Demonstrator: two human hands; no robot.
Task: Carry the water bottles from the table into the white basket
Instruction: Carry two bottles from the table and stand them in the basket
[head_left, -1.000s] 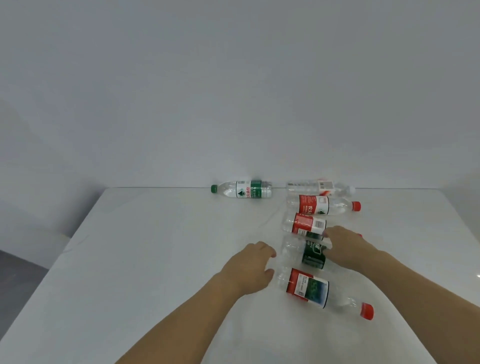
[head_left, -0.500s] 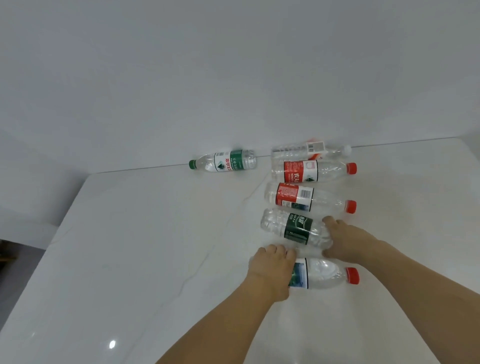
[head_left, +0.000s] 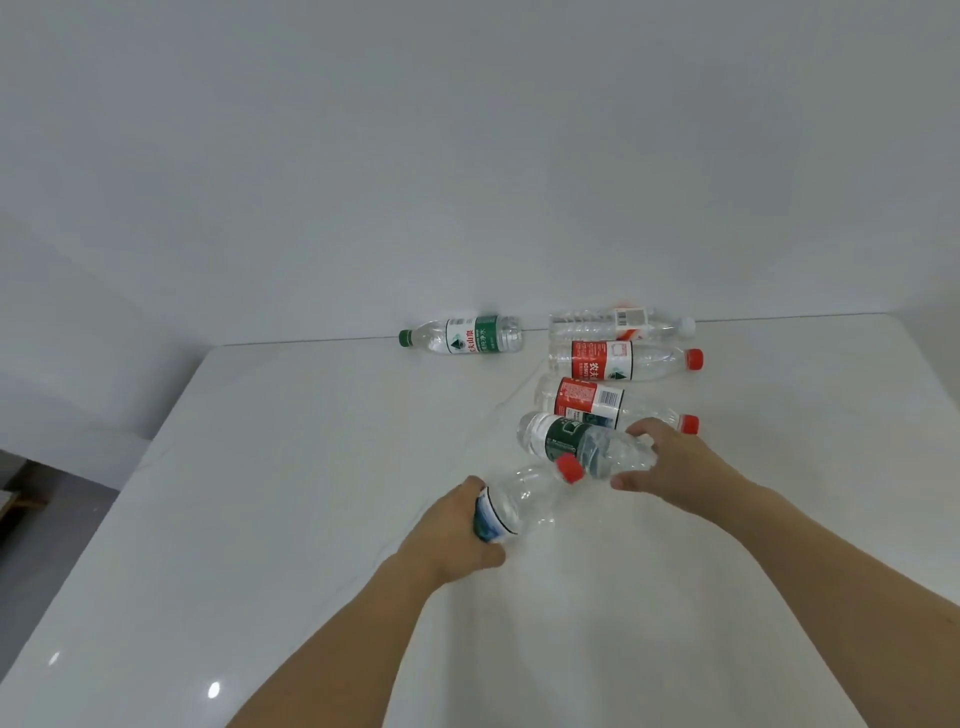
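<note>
My left hand (head_left: 457, 535) grips a clear bottle with a red cap (head_left: 524, 499) by its labelled lower half, tilted with the cap up and to the right. My right hand (head_left: 670, 467) holds the neck end of a dark-green-labelled bottle (head_left: 566, 441), whose base points left. Behind them two red-labelled, red-capped bottles (head_left: 597, 400) (head_left: 618, 359) lie on the white table (head_left: 311, 493). At the far edge lie a white-capped bottle (head_left: 618, 321) and a green-capped bottle (head_left: 462, 335). The white basket is not in view.
A plain grey wall stands right behind the table's far edge. The table's left edge drops to a dark floor (head_left: 36, 519) at the lower left.
My left hand has closed round the nearest bottle and raised it off the table, cap tilted up. My right hand has closed on the green-labelled bottle's neck end.
</note>
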